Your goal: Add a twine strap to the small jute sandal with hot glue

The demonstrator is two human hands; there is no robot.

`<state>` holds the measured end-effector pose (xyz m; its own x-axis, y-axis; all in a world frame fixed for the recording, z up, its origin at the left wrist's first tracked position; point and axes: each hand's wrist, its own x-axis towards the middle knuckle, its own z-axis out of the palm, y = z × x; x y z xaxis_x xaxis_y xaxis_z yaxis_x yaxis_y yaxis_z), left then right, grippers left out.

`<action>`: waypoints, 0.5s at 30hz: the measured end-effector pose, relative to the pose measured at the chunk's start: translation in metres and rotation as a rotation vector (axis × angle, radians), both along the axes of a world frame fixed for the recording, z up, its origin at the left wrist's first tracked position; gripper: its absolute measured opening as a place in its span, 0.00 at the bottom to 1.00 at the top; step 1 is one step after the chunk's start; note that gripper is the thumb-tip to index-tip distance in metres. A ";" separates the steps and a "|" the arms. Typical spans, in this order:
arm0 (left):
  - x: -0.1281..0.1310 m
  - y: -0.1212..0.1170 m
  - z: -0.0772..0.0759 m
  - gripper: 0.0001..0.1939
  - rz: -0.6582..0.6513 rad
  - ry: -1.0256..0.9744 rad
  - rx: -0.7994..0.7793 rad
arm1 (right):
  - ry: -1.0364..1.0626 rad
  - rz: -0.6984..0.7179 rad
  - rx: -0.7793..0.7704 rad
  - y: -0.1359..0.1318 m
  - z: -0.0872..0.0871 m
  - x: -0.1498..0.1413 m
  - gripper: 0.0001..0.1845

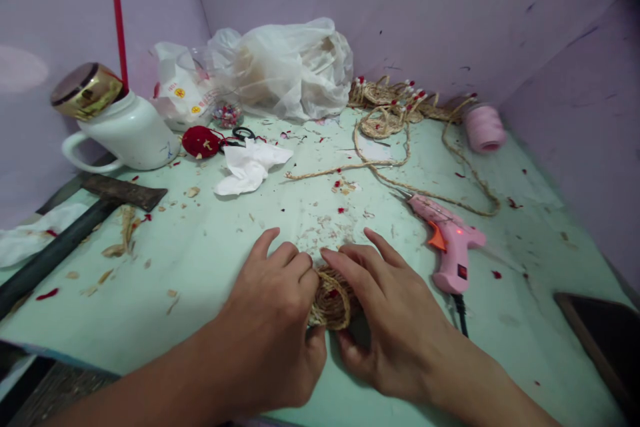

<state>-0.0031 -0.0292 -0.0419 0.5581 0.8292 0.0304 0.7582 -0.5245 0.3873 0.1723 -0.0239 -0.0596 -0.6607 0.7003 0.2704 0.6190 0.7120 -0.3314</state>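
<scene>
Between my two hands, low over the table's near side, is a small coiled piece of woven straw rope point(331, 303) with a red bit at its centre. My left hand point(285, 310) grips its left side, thumb below and fingers curled on top. On the other side my right hand point(387, 313) holds the coil with thumb and bent fingers. The fingers cover both edges of the piece. A pink glue gun point(454, 240) with an orange trigger and a lit red light lies right of my right hand.
A hammer point(95, 213) and white mug point(133, 133) stand left. Behind are a tissue point(250, 165), red yarn ball point(201, 142), plastic bag point(295, 67), straw rope point(430, 188), finished-looking coils point(383, 122) and pink thread spool point(484, 128). A dark-screened device point(600, 333) lies right.
</scene>
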 end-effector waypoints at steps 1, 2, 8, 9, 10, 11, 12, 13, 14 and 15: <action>0.000 0.000 0.000 0.12 0.001 -0.002 -0.002 | -0.001 -0.002 -0.001 0.000 0.000 0.000 0.38; 0.000 0.000 0.000 0.12 0.001 -0.005 -0.002 | -0.001 -0.003 -0.003 0.000 0.000 0.000 0.38; -0.001 -0.001 0.001 0.12 0.013 -0.012 -0.017 | -0.017 0.004 -0.032 0.000 0.001 0.003 0.39; -0.002 -0.001 0.001 0.13 0.026 -0.009 -0.024 | -0.024 0.001 -0.041 -0.001 0.002 0.004 0.40; -0.002 -0.001 0.001 0.13 0.040 -0.008 -0.032 | -0.033 -0.005 -0.055 -0.001 0.004 0.005 0.40; -0.003 0.000 0.001 0.14 0.052 -0.010 -0.041 | -0.042 -0.013 -0.074 -0.001 0.005 0.006 0.41; -0.003 0.000 0.001 0.14 0.062 -0.014 -0.052 | -0.050 -0.019 -0.096 -0.001 0.007 0.008 0.41; -0.003 0.000 0.001 0.14 0.073 -0.021 -0.062 | -0.053 -0.023 -0.118 0.000 0.008 0.008 0.41; -0.003 0.001 0.001 0.14 0.081 -0.029 -0.074 | -0.052 -0.023 -0.140 0.000 0.009 0.009 0.40; -0.003 0.001 0.000 0.15 0.088 -0.036 -0.085 | -0.044 -0.017 -0.157 0.001 0.010 0.009 0.39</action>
<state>-0.0062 -0.0281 -0.0414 0.4830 0.8753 -0.0230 0.7845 -0.4209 0.4554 0.1816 -0.0225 -0.0499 -0.6569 0.7431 0.1279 0.6472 0.6427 -0.4098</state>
